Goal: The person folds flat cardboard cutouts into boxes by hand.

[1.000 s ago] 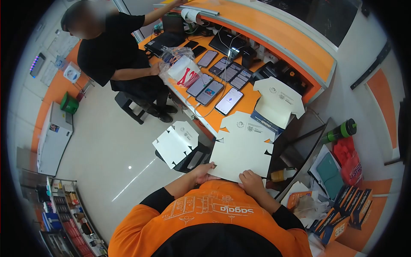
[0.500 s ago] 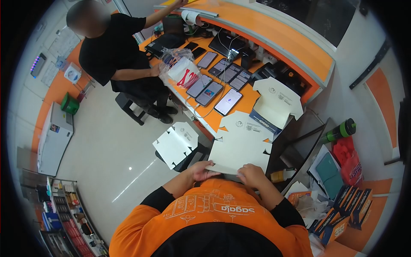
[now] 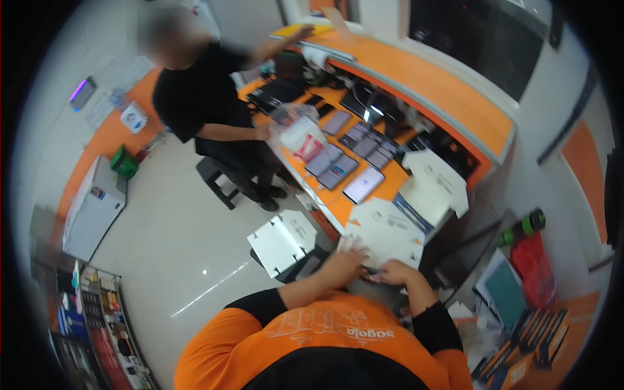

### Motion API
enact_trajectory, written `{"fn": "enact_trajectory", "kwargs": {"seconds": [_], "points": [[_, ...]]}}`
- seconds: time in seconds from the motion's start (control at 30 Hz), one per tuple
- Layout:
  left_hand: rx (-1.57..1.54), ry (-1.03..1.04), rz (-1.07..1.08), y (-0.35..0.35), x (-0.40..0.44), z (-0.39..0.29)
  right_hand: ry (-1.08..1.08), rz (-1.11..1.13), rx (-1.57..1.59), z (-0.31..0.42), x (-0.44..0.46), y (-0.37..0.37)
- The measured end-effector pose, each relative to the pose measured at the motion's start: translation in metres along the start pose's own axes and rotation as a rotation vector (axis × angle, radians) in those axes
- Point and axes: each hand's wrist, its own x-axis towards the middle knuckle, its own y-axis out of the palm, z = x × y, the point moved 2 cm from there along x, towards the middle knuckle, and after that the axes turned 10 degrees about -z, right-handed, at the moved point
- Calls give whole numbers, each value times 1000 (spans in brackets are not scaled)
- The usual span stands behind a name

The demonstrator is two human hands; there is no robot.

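A cream, notched carton blank bearing small dark print lies beneath the left hand, fingers outstretched; the right hand pinches its near edge.

Left forearm angled in toward the carton blank; left hand at its near left corner, fingers extended, blurred. Right forearm steeper; right hand at its near edge, fingers bent. 2 hands close together, apart.
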Motion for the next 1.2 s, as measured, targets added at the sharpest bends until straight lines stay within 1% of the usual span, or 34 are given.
{"fn": "enact_trajectory", "kwargs": {"seconds": [0.03,0.07,0.1,0.13,0.17,0.2,0.3,0.37,0.4,0.43,0.47,0.53,0.57,0.6,0.7,0.83,0.87,0.97,1.07,1.17,1.2], "points": [[-14,-4,59,30,2,0,-108,-48,-73,-13,8,8],[102,86,19,40,5,-6,-30,6,-87,3,1,-5],[221,171,-15,48,7,-10,-3,15,-87,-4,5,-1],[216,128,-36,57,10,-8,-62,-18,33,1,0,-5],[204,92,-59,64,13,-5,-78,11,49,1,3,-4],[202,65,-81,71,16,-2,-160,-49,123,-3,4,1],[172,20,-85,82,28,1,-79,-168,115,-14,4,12],[113,14,-77,93,30,7,-11,-300,71,-14,1,19],[142,12,13,82,30,4,68,-308,-6,7,-7,13],[138,12,23,83,31,6,146,-317,-81,27,-17,7],[134,13,37,88,31,6,152,-301,-163,32,-20,7],[113,18,87,82,32,6,147,-360,-229,35,-23,11],[107,22,71,83,32,8,145,-390,-260,35,-25,14],[102,25,56,86,31,8,75,-460,-269,35,-27,16],[98,18,59,86,33,10,-29,-660,-195,37,-28,20],[64,2,43,87,34,11,-54,-983,-177,44,-20,25],[68,1,56,87,34,11,-16,-979,-159,44,-18,25],[66,0,54,84,34,10,57,-1065,-205,44,-10,28],[58,-8,39,83,34,10,166,-1032,-292,56,-12,22],[49,-21,86,73,38,5,82,-1046,-425,63,-13,15],[46,-25,113,70,40,5,96,-1010,-443,57,-9,17]]}}
